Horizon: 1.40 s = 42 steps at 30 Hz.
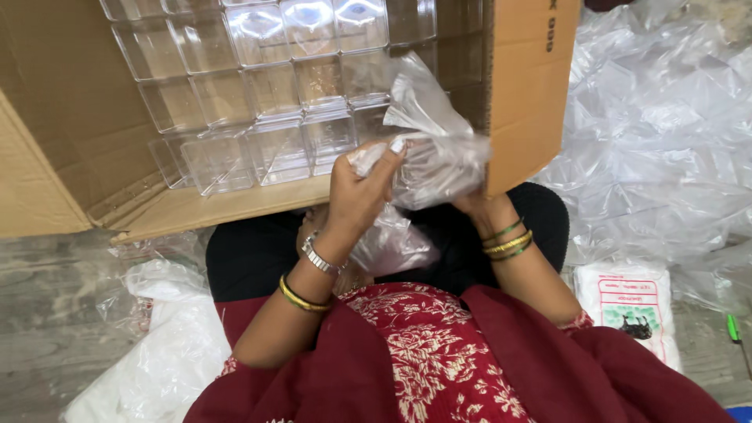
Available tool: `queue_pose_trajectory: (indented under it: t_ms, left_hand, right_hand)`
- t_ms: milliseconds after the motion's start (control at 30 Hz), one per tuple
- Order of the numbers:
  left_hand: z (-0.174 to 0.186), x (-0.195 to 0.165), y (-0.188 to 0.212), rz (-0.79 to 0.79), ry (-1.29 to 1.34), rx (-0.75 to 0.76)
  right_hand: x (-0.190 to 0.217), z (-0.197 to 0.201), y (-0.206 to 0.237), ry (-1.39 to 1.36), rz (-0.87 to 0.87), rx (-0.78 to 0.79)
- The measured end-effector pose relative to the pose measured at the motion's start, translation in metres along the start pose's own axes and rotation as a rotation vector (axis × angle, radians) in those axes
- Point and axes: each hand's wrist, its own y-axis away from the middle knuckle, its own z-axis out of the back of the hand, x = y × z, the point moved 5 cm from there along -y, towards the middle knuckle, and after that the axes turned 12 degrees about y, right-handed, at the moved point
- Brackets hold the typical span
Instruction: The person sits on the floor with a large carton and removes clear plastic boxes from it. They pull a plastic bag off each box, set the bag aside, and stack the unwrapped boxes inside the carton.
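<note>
My left hand point(356, 192) grips the near end of a clear plastic bag point(439, 153) that wraps a clear box. My right hand point(478, 205) holds the same bag from below, mostly hidden behind it. Both hands are raised in front of the open cardboard carton point(196, 207), which lies on its side and is filled with stacked clear plastic boxes point(266, 102). A second crumpled clear bag point(392, 247) rests on my lap under the hands.
A large heap of clear plastic bags point(658, 133) spreads on the right. A flat white packet with a red-bordered label point(630, 305) lies by my right knee, a green pen point(734, 329) beyond it. White plastic sheets point(168, 345) lie at left on the grey floor.
</note>
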Motion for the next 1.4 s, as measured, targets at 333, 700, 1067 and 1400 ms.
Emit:
queue_pose_trajectory:
  t_ms: [333, 700, 1067, 1400]
  left_hand:
    - [-0.016, 0.025, -0.004, -0.135, -0.379, 0.005]
    - [-0.036, 0.082, -0.050, 0.174, -0.166, -0.083]
    - [-0.135, 0.068, -0.050, -0.402, -0.558, 0.311]
    - [-0.268, 0.166, -0.137, -0.507, -1.207, 0.554]
  right_hand:
    - [-0.003, -0.036, 0.069, -0.286, -0.086, 0.176]
    - [0.027, -0.002, 0.114, 0.000, 0.046, -0.054]
    - [0.058, 0.020, 0.148, 0.319, -0.004, 0.078]
    - [0.061, 0.209, 0.223, 0.178, 0.290, -1.130]
